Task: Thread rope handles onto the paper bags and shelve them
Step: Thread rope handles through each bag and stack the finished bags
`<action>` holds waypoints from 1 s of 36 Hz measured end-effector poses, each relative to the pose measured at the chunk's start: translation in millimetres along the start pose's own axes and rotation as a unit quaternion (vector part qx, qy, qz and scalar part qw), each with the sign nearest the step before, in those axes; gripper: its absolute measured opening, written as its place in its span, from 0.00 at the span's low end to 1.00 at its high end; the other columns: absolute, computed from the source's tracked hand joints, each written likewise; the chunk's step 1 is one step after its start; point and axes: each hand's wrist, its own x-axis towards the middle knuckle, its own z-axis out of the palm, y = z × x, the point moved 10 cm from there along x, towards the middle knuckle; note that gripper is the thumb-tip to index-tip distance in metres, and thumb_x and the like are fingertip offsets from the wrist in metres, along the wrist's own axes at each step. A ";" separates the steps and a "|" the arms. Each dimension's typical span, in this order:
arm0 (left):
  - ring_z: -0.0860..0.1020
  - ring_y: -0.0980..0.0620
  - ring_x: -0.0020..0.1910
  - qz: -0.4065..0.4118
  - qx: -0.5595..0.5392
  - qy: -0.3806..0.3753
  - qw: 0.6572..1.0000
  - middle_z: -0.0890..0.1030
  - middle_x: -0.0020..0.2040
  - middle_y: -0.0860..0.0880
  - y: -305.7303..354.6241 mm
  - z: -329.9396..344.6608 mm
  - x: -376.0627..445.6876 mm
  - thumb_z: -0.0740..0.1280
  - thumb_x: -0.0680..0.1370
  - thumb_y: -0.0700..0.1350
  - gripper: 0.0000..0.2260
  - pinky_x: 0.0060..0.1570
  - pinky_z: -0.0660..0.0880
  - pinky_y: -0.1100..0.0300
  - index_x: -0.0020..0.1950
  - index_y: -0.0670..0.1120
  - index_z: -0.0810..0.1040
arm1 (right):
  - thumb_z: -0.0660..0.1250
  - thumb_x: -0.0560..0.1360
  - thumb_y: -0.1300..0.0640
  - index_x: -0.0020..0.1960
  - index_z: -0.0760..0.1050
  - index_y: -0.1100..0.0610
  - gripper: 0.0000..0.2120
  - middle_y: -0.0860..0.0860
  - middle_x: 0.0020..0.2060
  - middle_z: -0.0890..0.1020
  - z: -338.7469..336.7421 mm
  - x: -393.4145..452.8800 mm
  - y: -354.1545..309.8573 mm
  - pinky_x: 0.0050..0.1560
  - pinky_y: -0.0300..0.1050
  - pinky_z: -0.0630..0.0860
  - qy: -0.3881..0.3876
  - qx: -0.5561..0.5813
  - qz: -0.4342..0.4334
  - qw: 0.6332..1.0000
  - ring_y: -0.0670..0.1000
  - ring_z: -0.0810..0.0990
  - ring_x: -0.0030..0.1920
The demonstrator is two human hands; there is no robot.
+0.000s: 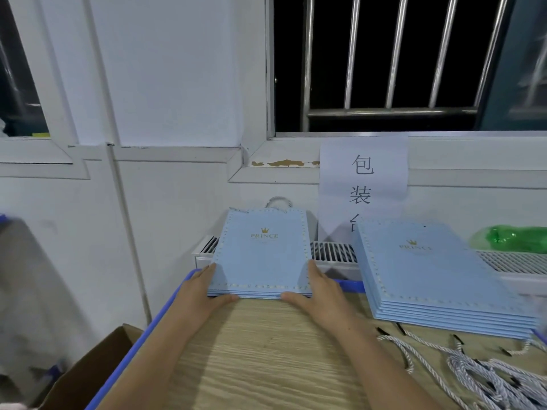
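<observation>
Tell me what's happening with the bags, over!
Left grip and right grip clasp the small stack of light-blue paper bags, rope handles on. Bigger light-blue bag stack waits right; loose white twisted ropes beside. Nothing blocking.

This is a small packing workroom, a hand-assembly station for gift bags. A paper sign (363, 179) taped to the far wall under a barred window (384, 60) reads 包装, packaging. On the wood-grain table (260, 350) with its blue rim lie flat stacks of light blue PRINCE paper bags (426, 270) and, at the near right, a loose heap of twisted rope handles (485, 377). An open cardboard box (97, 368) sits at the near left.
</observation>
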 end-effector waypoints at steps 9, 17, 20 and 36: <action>0.69 0.58 0.56 -0.010 -0.001 -0.002 1.000 0.73 0.61 0.55 1.6 -3.5 -4.3 0.72 0.72 0.53 0.33 0.52 0.64 0.68 0.73 0.47 0.65 | 0.65 0.69 0.34 0.77 0.48 0.56 0.48 0.53 0.71 0.66 3.5 0.6 0.7 0.65 0.53 0.70 0.000 -0.012 -0.005 1.000 0.56 0.67 0.69; 0.69 0.55 0.57 -0.004 0.014 0.001 1.000 0.71 0.59 0.56 0.4 -0.1 -1.4 0.71 0.74 0.52 0.30 0.52 0.65 0.66 0.72 0.46 0.65 | 0.60 0.72 0.32 0.77 0.43 0.55 0.45 0.50 0.74 0.60 6.6 1.3 -2.0 0.69 0.51 0.62 0.004 -0.059 -0.020 0.998 0.57 0.64 0.70; 0.67 0.51 0.66 0.004 0.070 -0.010 0.997 0.67 0.70 0.51 -1.3 5.1 -1.8 0.69 0.73 0.58 0.35 0.61 0.67 0.61 0.75 0.46 0.60 | 0.58 0.73 0.32 0.77 0.41 0.56 0.46 0.50 0.76 0.56 5.9 -1.0 -4.1 0.71 0.49 0.57 0.012 -0.071 -0.033 0.997 0.54 0.62 0.72; 0.57 0.47 0.75 0.187 0.120 -0.027 0.975 0.53 0.78 0.47 175.9 91.9 -27.7 0.43 0.65 0.70 0.45 0.72 0.55 0.53 0.77 0.48 0.58 | 0.55 0.76 0.48 0.61 0.76 0.62 0.24 0.60 0.63 0.75 -144.9 -59.2 11.7 0.59 0.54 0.74 0.262 -0.141 -0.123 0.947 0.59 0.75 0.63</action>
